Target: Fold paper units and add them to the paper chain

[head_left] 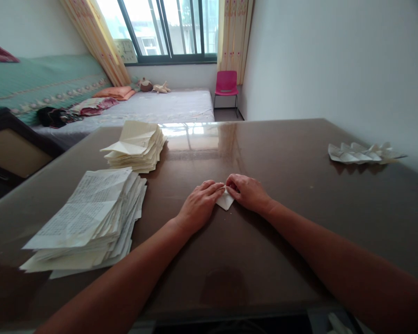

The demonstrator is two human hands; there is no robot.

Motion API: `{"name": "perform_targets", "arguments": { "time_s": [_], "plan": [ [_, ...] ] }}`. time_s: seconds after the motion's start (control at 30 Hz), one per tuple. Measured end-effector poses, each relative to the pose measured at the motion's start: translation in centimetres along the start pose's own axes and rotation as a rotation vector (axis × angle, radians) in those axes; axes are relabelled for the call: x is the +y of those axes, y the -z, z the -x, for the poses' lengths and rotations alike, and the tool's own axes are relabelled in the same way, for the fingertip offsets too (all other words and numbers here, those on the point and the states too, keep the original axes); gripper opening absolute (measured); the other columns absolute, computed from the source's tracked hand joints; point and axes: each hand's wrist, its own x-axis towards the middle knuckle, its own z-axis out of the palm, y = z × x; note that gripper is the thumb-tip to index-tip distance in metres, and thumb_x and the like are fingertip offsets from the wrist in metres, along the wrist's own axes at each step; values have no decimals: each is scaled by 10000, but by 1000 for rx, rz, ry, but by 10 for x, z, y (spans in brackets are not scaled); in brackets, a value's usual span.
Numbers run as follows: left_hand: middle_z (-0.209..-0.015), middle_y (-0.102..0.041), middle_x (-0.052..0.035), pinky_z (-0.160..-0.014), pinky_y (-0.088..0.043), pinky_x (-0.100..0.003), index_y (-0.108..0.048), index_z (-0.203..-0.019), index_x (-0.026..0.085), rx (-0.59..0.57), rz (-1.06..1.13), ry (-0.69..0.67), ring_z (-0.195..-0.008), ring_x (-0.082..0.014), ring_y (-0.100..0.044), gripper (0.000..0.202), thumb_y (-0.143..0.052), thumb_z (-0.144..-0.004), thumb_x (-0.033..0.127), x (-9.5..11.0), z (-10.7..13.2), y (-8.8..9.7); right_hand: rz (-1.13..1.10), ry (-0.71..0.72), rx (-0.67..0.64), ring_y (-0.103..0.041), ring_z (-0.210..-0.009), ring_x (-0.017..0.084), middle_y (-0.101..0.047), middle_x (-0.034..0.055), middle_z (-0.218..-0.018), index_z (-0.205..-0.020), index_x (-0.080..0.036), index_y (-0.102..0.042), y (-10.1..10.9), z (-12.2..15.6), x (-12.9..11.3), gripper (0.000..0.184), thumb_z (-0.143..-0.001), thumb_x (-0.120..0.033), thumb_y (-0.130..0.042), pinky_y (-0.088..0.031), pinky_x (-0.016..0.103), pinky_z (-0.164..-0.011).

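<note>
A small folded piece of white paper lies on the brown table between my hands, one pointed corner toward me. My left hand rests on its left side, fingers together and pressing the paper down. From the right, my right hand pinches the paper's upper edge with thumb and curled fingers. Part of the paper is hidden under the fingertips. To the left sits a thick stack of printed sheets, and behind it a stack of cream folded sheets.
On the glossy table, a row of folded paper pieces lies at the far right. Beyond the table are a bed, a pink chair and a window. A dark-framed chair stands at the left edge.
</note>
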Motion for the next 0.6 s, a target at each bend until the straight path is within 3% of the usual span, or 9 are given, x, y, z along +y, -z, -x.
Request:
{"name": "perform_targets", "arguments": {
  "time_s": [0.23, 0.33, 0.4, 0.5, 0.6],
  "plan": [
    [-1382, -517, -58, -1061, -400, -387, -493, -1331, 186, -105, -24, -22, -1265, -202, -453, 427, -394, -918, 147, 3, 4, 1, -109, 48, -66, -571, -769, 129, -634, 23, -900, -958, -195, -614, 10, 0, 23, 126, -855, -235, -553, -390, 224, -666],
    [-1402, -495, -60, -1057, -398, -386, -465, -1355, 208, -125, -46, -15, -1286, -196, -440, 442, -397, -922, 154, 4, 5, 2, -120, 75, -15, -584, -799, 141, -645, 50, -938, -1001, -174, -637, 20, -1, 28, 180, -876, -182, -508, -420, 243, -725],
    [-1404, -494, -57, -1061, -390, -378, -465, -1354, 215, -126, -58, -9, -1296, -193, -430, 439, -409, -922, 162, 4, 5, 1, -77, 159, -17, -588, -865, 147, -636, 67, -1016, -1078, -187, -637, 27, 3, 22, 261, -911, -157, -438, -424, 252, -778],
    [-1395, -504, -57, -1057, -387, -372, -455, -1361, 222, -118, -74, 5, -1300, -188, -427, 446, -423, -920, 168, 6, 5, 0, 117, 294, -161, -562, -983, 175, -601, 79, -1095, -1239, -239, -568, 33, 14, 3, 368, -907, -143, -444, -423, 266, -807],
    [-1395, -505, -58, -1053, -384, -358, -438, -1374, 231, -121, -90, 13, -1304, -182, -421, 455, -414, -923, 170, 7, 5, 0, 345, 288, -252, -537, -1035, 217, -582, 120, -1132, -1333, -202, -485, 35, 25, -14, 415, -921, -173, -440, -425, 307, -810]
  ]
}}
